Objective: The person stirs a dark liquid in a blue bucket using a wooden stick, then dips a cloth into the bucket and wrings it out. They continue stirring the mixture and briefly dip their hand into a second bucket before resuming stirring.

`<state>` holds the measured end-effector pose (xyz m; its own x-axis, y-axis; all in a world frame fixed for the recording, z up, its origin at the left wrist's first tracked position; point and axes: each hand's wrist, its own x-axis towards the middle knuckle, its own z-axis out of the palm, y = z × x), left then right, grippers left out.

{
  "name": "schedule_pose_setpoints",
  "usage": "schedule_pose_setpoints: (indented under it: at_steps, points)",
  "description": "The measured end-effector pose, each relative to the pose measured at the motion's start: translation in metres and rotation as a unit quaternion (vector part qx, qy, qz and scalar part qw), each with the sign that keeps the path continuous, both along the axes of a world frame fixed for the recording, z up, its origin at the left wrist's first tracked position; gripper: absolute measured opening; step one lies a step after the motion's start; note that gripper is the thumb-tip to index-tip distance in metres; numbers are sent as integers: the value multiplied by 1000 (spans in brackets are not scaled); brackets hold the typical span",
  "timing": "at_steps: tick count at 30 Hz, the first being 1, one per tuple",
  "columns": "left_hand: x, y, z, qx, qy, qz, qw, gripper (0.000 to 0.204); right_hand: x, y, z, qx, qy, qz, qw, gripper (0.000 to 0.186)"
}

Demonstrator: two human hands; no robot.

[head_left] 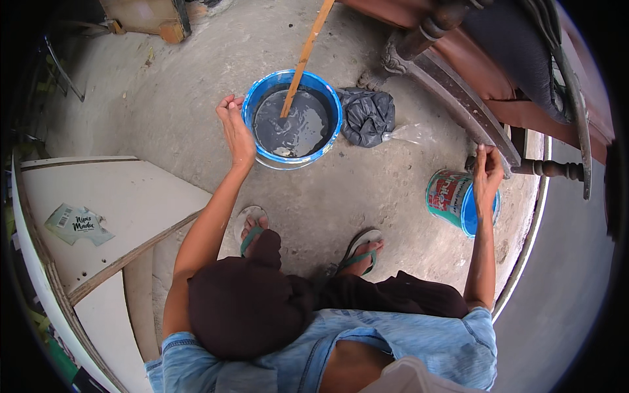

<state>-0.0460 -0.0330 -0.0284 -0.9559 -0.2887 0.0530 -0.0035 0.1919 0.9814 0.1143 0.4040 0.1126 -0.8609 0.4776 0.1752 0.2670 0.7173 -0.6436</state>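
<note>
A blue bucket (pixel 335 145) stands on the floor in front of me, with dark grey liquid (pixel 278 124) inside. A wooden stick (pixel 305 59) leans in it, its lower end in the liquid. My left hand (pixel 237 130) is at the bucket's left side, palm toward the rim, fingers apart and slightly bent. On the right, my right hand (pixel 486 171) is raised with its fingertips pressed together, overlapping the lower end of a dark carved wooden rail (pixel 452 98). What those fingers hold, if anything, I cannot make out. Below that hand a paint can (pixel 445 196) lies tilted.
A tied black plastic bag (pixel 368 116) lies right of the bucket. Brown upholstered furniture (pixel 485 65) with turned legs fills the upper right. A white board (pixel 111 216) with wooden edges stands at left, a torn wrapper (pixel 80 224) on it. My sandalled feet (pixel 362 255) are below the bucket.
</note>
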Motion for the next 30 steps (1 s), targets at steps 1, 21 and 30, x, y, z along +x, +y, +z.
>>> schedule_pose_setpoints:
  at_steps: [1,21,30]
  points:
    - [0,3,0,4,-4,-2,1000,52,-32,-33,-1,-82,-22,78,993,32]
    - [5,-1,-7,6,-31,-7,999,58,-164,-209,47,-185,-329,442,814,25]
    - [2,-3,-1,-22,-50,-17,998,56,-170,-195,45,-94,-180,360,910,26]
